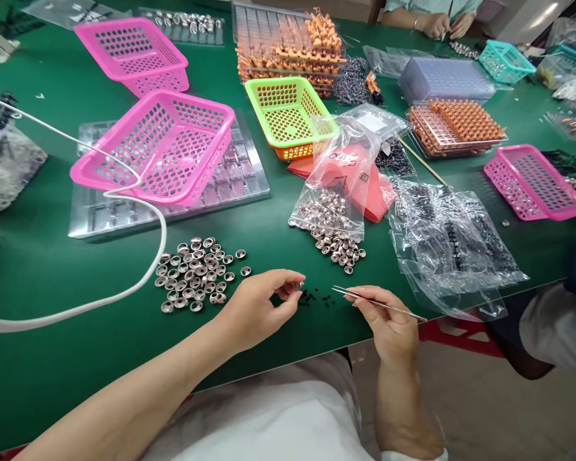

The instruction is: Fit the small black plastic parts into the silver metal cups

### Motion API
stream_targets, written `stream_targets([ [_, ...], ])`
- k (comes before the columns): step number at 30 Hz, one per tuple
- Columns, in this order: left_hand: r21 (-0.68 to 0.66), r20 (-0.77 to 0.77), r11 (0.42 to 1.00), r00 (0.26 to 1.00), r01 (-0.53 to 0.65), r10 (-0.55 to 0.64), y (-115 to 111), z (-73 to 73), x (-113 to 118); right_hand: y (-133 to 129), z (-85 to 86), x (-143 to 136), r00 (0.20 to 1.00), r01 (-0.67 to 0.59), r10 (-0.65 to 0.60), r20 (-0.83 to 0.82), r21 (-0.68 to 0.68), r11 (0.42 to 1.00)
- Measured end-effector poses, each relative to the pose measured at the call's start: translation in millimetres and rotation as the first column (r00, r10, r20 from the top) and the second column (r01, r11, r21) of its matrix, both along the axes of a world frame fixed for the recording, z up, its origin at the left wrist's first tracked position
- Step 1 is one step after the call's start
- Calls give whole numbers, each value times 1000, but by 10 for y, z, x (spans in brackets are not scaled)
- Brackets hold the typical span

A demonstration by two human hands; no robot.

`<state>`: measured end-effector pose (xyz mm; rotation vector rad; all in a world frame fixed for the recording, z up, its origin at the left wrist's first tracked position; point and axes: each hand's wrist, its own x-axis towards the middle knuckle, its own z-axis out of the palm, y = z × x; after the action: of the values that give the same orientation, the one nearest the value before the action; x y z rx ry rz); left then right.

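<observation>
Between the thumb and fingertips of my left hand (262, 306) is a small silver ring part (298, 285). My right hand (388, 320) grips thin metal tweezers (384, 303), whose tips point left. Tiny black pieces (327, 299) lie on the green table (278, 243) between my hands. Left of my left hand sits a loose pile of silver cup-like rings (192, 272). More silver parts (338, 246) spill from a clear plastic bag (336, 198) beyond my hands.
Pink baskets (173, 150) and a clear tray (249, 166) stand at left, crossed by a white cable (160, 240). A green basket (288, 112), orange parts in trays (465, 125) and plastic bags (451, 237) lie beyond. Another person's hands (436, 25) are at the far side.
</observation>
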<state>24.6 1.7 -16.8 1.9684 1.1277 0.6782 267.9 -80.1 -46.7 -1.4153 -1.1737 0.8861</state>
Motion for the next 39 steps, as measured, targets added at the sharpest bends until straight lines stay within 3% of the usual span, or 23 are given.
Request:
stream_targets([
  [3,-40,9,999,1000,-7,7,39,7,-16,-30,-29,-41,990,105,-102,98,-27,994],
  [6,-62,23,998,1000,-9,11,73,12,-30,-51,-48,-83,980,152,-156,123,39,988],
  [15,-111,27,993,998,-46,49,71,4,-17,-37,-31,-112,983,138,-145,114,64,988],
  [22,-95,7,994,998,-55,56,67,-25,-34,-58,-17,-49,991,47,-53,122,51,998],
  [39,-103,26,994,999,-32,35,76,5,-23,-58,-29,-80,982,26,-39,187,72,997],
])
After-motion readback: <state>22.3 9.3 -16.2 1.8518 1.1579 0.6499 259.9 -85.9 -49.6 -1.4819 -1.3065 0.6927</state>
